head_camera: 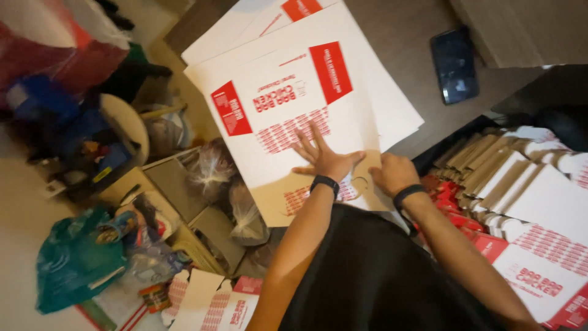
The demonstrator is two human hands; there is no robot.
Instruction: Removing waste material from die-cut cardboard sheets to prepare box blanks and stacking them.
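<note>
Left hand [323, 158]: fingers spread wide, palm pressed flat on the flat carton blank [294, 116], apparently pinning the sheet so it cannot slide; black band on the wrist.
Right hand [392, 173]: curled into a loose fist, knuckles down on the brown flap [367, 184] at the near edge of the same blank, beside a round cut-out; whether anything is pinched inside, cannot tell; black band on this wrist too.
Flat carton blank: white cardboard with red printed panels, unfolded, lying topmost on a stack of like sheets [392, 116] across the dark wooden table [410, 37], near edge right in front of the torso, both hands on it.
Far left: red plastic bag [55, 49] and blue clutter [73, 129] heaped on the floor, well apart from the hands.
Lower left: teal bag [73, 257], clear plastic bags [214, 171] in a low shelf, loose printed carton pieces [214, 306] on the floor, seemingly set aside.
Upper right: black phone [454, 64] lying face up on the table, beyond the stack, out of the way of the sheets.
Right: bundled folded cartons [490, 165] stood on edge in rows, brown edges up, packed close so as to stay upright; more printed white blanks [539, 270] lying flat near the right elbow.
</note>
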